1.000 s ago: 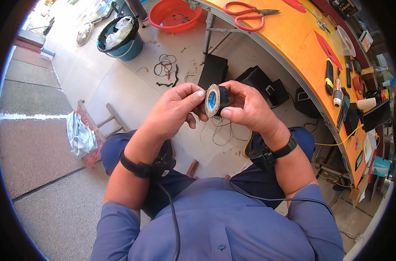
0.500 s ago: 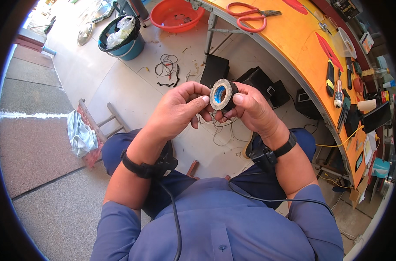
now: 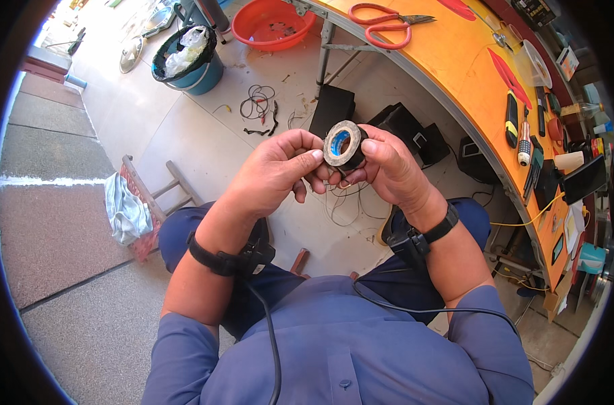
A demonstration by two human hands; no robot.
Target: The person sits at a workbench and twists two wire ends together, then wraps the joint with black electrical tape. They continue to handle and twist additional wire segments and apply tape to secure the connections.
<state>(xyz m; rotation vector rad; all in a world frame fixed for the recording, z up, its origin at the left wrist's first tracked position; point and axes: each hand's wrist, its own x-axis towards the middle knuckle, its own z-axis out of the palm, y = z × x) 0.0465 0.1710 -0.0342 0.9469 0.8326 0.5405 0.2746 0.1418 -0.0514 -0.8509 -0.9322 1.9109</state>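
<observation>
Between my hands, above my knees, is a roll of black electrical tape [image 3: 352, 157] with a blue inner core and a dusty side face. My right hand [image 3: 393, 158] grips it from the right, thumb on the rim and fingers underneath. My left hand [image 3: 285, 164] is closed at the roll's left edge, thumb and forefinger pinched together. Whether a strip of tape lies in that pinch is too small to tell. The lower fingers of both hands meet beneath the roll. Thin wires [image 3: 344, 206] show on the floor below them.
To the right curves an orange workbench [image 3: 462, 61] with red-handled scissors [image 3: 381, 28], a utility knife [image 3: 511, 120] and a screwdriver [image 3: 524, 145]. Black boxes [image 3: 332, 111] sit beneath it. Farther off stand a red basin [image 3: 270, 42] and a lined blue bucket [image 3: 202, 77]. A cloth [image 3: 126, 209] hangs at left.
The tape roll has tilted slightly, so its side face and core opening turn more upward. My right fingers have shifted a little around it; both arms stay almost still.
</observation>
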